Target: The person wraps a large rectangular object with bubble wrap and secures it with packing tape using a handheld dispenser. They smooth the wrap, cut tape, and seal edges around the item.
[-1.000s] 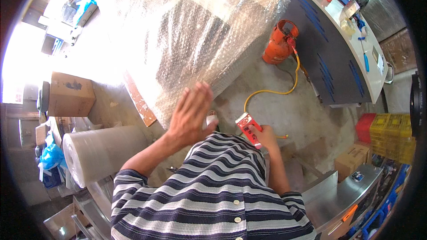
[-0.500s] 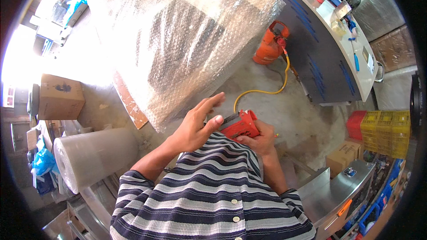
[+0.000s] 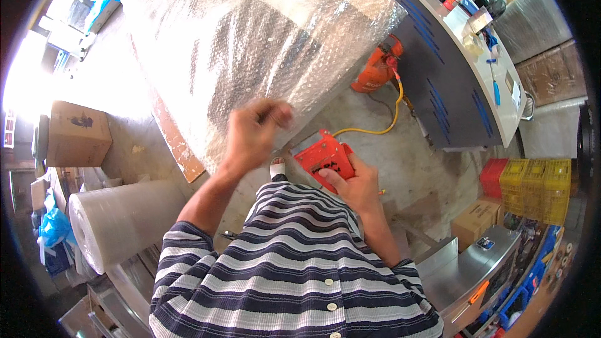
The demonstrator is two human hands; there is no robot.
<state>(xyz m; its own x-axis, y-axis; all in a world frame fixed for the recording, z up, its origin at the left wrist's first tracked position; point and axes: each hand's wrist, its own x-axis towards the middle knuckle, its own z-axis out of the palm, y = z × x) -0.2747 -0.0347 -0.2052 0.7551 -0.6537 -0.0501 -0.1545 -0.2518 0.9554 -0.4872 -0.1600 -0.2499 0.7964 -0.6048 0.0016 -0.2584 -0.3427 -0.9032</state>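
Note:
My right hand grips a red tape dispenser with dark marks on its side, held out in front of my striped shirt. Up and to the left of it, my left hand is raised with its fingers curled together, partly smeared by motion. Whether those fingers pinch anything is too small to make out. Just beyond the left hand stands a large block wrapped in bubble wrap, shiny and creased. The hand overlaps its near edge in the view; contact cannot be told.
An orange gas cylinder with a yellow hose stands right of the wrapped block. A grey counter lies farther right. At left are a bubble wrap roll and a cardboard box; yellow crates stand at right.
My left hand has moved up and left, away from the dispenser, and its spread fingers have curled in. My right hand has tilted the dispenser, turning its marked side more into view.

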